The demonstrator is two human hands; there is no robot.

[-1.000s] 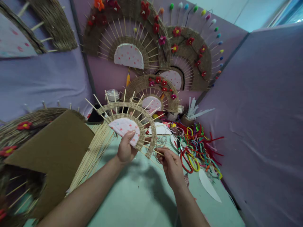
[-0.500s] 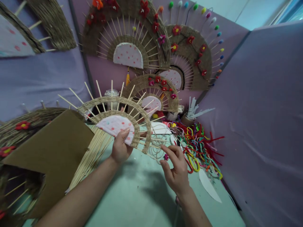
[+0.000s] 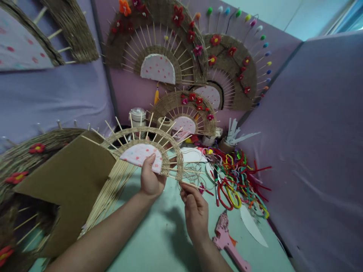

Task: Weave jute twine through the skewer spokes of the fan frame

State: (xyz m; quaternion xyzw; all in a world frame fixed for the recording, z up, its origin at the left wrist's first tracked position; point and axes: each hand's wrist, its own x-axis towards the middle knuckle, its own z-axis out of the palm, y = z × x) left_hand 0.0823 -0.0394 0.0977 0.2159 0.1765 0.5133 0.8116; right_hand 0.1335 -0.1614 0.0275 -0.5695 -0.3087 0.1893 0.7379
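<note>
A woven fan (image 3: 141, 145) is gripped at its fabric centre by the left hand (image 3: 150, 177). Just right of that grip, twine (image 3: 193, 172) is pinched in the closed fingers of the right hand (image 3: 194, 206). No writing can be read.

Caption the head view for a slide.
Left hand holds a half-woven fan; right hand pinches twine.

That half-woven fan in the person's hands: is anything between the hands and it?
Nothing visible. The left hand grips the woven fan directly at its dotted fabric centre, thumb on top. The right hand pinches the loose twine at the fan's lower right edge, with only bare sticks beside it.
</note>
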